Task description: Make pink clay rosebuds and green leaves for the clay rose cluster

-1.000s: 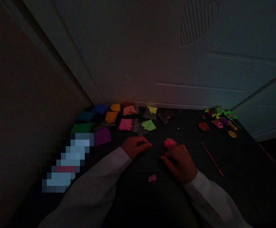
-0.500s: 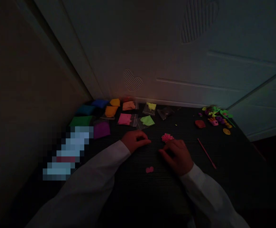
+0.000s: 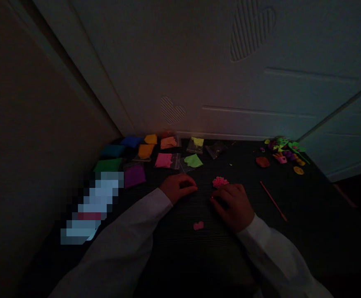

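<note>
In the dim head view my left hand (image 3: 178,189) rests over the dark table, thumb and forefinger tips pinched together; whatever lies between them is too small to make out. My right hand (image 3: 233,207) is curled with its fingertips close together, a tiny pale pink speck showing at the tips. Just beyond its knuckles sits a ruffled pink clay flower (image 3: 220,182), partly hidden by the fingers. A small flattened pink clay piece (image 3: 198,225) lies on the table nearer to me, between the two forearms.
Bags of coloured clay, such as a pink one (image 3: 163,160) and a green one (image 3: 193,160), line the back left. A pixelated bright panel (image 3: 93,207) lies left. To the right are a pink stick tool (image 3: 273,200), a red lump (image 3: 262,162) and small clay figures (image 3: 287,153).
The view has shifted slightly, so the table things sit a little lower. My right hand's fingertips have drawn closer together, while my left hand keeps nearly the same pose.
</note>
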The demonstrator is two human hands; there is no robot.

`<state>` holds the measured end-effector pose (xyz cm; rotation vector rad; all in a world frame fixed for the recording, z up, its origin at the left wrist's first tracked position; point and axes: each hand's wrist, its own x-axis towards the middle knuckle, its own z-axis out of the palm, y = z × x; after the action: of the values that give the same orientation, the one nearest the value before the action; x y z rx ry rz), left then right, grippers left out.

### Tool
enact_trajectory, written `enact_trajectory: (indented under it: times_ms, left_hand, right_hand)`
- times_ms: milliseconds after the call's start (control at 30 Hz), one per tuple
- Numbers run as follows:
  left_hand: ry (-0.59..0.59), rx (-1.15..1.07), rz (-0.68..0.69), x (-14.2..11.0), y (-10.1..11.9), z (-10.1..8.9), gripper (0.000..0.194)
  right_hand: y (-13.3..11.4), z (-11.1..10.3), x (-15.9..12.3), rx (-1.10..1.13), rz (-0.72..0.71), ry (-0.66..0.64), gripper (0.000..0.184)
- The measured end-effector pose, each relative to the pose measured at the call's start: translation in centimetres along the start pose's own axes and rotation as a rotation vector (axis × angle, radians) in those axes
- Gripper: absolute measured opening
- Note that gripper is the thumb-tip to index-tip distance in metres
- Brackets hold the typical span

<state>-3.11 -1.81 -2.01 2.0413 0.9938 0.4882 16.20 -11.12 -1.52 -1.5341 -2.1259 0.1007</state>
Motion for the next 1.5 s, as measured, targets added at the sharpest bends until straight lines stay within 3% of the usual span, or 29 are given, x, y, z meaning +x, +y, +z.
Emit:
enact_trajectory:
  times_ms: [200, 433, 867, 1500]
  left_hand:
    - [0.022, 0.078, 0.078, -0.2, -0.1, 0.7, 0.021]
    - [0.091, 0.376, 0.461, -0.2, -0.2, 1.5, 0.021]
    - [0.038, 0.355, 0.394, -0.3, -0.4, 1.6, 0.023]
    - [0.036, 0.382, 0.352, -0.2, 0.3, 1.3, 0.018]
  right_hand:
    - [-0.1, -0.1, 0.0, 0.011, 0.029, -0.06, 0.014]
    - [-0.1, -0.2, -0.1, 0.01, 0.024, -0.101, 0.017]
    - [-0.1, 0.3, -0.5, -0.001, -0.061, -0.195, 0.016]
    - [-0.1, -0.8, -1.7, -0.029, -0.095, -0.226, 0.03]
